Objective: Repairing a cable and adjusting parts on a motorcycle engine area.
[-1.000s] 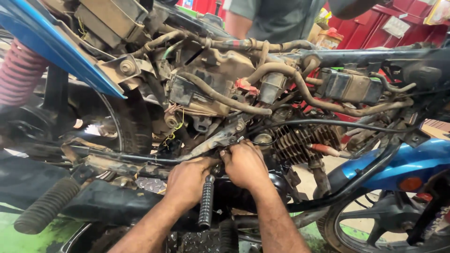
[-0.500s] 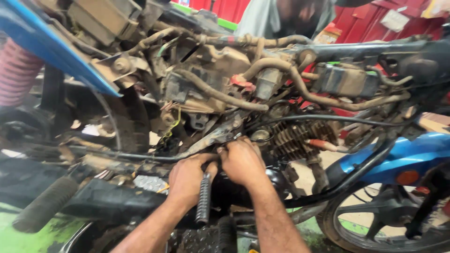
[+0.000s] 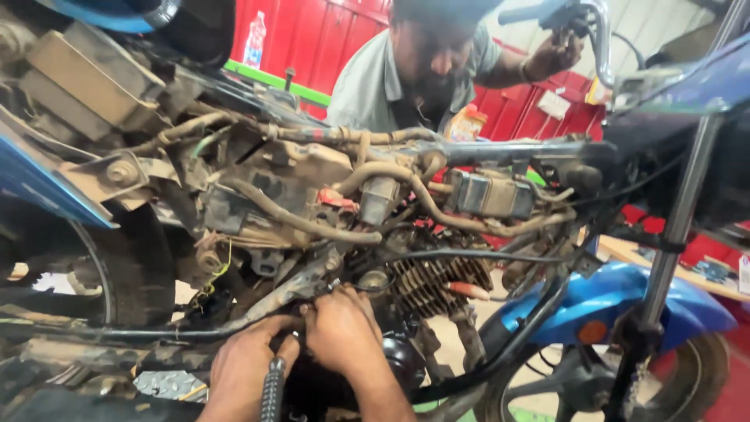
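Both hands worked low in the dusty, oil-stained engine bay of a stripped motorcycle. The left hand point(image 3: 246, 367) was curled, its fingers closed around something dark beneath the frame, but the view there was too crowded to tell what exactly it gripped. The right hand point(image 3: 344, 332) lay just beside it, touching it, with fingers bent and pressed into the grimy metal parts; whether it really held a piece I could not tell. Directly below the two hands stood a black ribbed rubber peg point(image 3: 273, 391), round and grooved, rising between the wrists. Just to the right of the right hand sat the engine cylinder point(image 3: 437, 281), with thin grey cooling fins, rusty and dull. Above the hands ran a bent grey metal bracket point(image 3: 293, 291) and thick beige hoses point(image 3: 305, 223), rough with dirt. Farther right of the grip was the glossy blue front fender point(image 3: 601, 301). Behind the machine another person point(image 3: 422, 70) leaned in.
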